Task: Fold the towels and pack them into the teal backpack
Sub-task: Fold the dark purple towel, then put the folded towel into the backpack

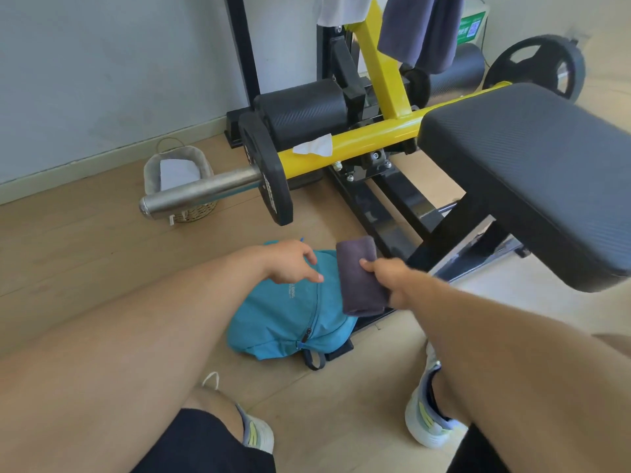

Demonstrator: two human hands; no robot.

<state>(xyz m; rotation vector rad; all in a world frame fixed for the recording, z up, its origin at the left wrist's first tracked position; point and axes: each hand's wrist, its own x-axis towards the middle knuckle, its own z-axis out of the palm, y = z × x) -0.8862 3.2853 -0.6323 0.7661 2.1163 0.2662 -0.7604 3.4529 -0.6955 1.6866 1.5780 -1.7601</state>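
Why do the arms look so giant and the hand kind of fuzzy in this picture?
Head view: the wide-angle lens stretches whatever is near the edges, so the forearms balloon and the bench pad bulges. The right hand gripping the folded grey towel is slightly blurred. Soft daylight brightens the right side, with a glossy shine on the yellow bar.

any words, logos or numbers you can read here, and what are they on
Backpack: white print, too small to read.
Weight plate: raised lettering on its rim, blurred, unreadable.
Green box: a QR code and white characters, too blurred to read.
Nothing else bears text.
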